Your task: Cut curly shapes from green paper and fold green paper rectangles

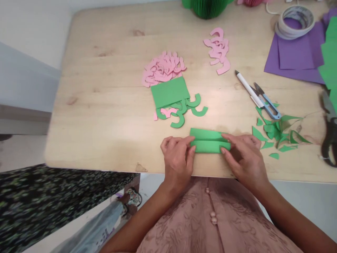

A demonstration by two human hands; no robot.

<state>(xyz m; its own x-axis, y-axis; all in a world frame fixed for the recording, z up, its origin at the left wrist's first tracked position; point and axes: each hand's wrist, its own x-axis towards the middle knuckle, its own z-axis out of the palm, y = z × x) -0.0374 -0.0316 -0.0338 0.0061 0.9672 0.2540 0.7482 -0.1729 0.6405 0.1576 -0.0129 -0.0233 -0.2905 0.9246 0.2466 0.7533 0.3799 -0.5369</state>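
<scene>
A folded green paper strip lies near the table's front edge, its upper flap partly raised. My left hand pinches its left end between thumb and fingers. At the right end, my right hand holds it the same way. Beyond the strip is a green paper rectangle, with curved green cutouts at its lower edge and a pile of pink cutouts above it. A smaller group of pink cutouts lies farther back.
Right of my hands are green scraps, small blue snips, a white pen and black scissors. Tape rolls rest on purple paper. A green honeycomb ornament stands at the back. A person's foot shows at lower left.
</scene>
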